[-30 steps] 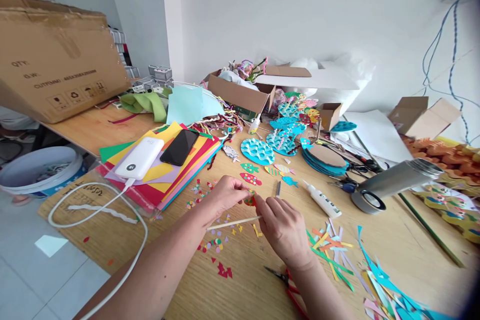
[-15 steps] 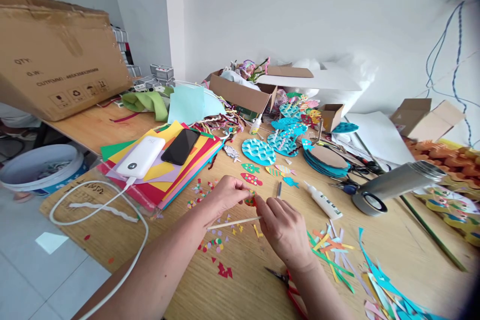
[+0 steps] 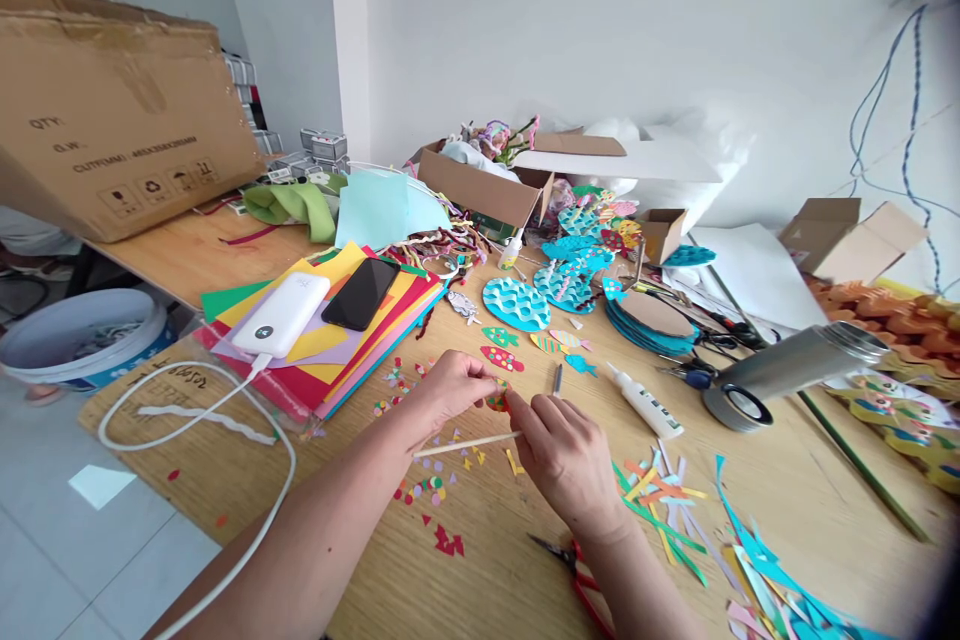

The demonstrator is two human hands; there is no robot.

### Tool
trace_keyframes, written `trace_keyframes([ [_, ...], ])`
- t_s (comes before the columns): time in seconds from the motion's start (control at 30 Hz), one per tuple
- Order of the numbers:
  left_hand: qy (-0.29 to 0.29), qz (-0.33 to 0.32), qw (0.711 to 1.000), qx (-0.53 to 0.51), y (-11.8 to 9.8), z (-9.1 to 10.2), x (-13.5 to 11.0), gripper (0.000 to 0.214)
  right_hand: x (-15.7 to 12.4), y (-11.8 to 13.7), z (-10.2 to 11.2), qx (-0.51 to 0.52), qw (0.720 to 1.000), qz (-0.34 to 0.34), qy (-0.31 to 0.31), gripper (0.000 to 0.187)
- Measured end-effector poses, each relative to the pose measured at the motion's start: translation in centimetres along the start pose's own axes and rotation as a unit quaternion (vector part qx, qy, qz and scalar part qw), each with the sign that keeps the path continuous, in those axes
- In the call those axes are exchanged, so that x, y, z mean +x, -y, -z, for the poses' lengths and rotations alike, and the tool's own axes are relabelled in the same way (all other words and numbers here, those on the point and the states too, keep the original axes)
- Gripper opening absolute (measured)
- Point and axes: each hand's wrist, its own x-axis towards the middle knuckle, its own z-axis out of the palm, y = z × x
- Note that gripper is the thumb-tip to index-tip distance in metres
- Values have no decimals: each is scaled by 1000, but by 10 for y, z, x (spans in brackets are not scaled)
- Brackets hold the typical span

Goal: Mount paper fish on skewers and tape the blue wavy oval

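My left hand (image 3: 456, 386) is closed, pinching a small paper fish (image 3: 497, 396) with coloured spots by its edge. My right hand (image 3: 562, 455) has its fingers curled at the fish's other side. A thin pale wooden stick (image 3: 465, 445) juts leftward from under that hand, its other end hidden by the fingers. Just beyond the hands lie a red spotted paper fish (image 3: 502, 358), a green one (image 3: 500, 336), a striped one (image 3: 550, 344) and a blue one (image 3: 580, 364). Small paper dots (image 3: 429, 490) and red scraps (image 3: 448, 542) are scattered beneath my left forearm.
Red-handled scissors (image 3: 581, 575) lie by my right wrist. To the right are a white glue bottle (image 3: 645, 402), paper strips (image 3: 664, 495) and a metal flask (image 3: 802, 363). Coloured sheets (image 3: 352, 360) carry a phone (image 3: 361, 292) and a white power bank (image 3: 281, 313); its cable loops near my left arm.
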Motion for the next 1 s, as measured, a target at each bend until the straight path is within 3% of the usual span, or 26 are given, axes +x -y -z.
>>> trace_keyframes([
  [0.1,-2,0,1000,-10,0,1,1,18,-1,-1,-1,37,999,-32,-18,23],
  [0.2,7,6,1000,-30,-2,1,0,19,-1,-2,0,126,980,-144,-50,22],
  [0.3,13,12,999,-46,-4,1,0,20,2,-5,1,233,924,-302,-37,25],
  [0.4,19,18,998,-51,-3,0,-1,22,7,-10,1,334,852,-401,39,36],
  [0.53,31,22,998,-50,-1,-1,0,23,11,-13,1,452,770,-435,114,41],
  [0.63,37,19,998,-53,0,-2,0,23,12,-11,2,498,733,-444,136,37],
  [1.0,67,17,996,-61,-1,-4,-2,24,14,-8,0,534,695,-467,116,22],
])
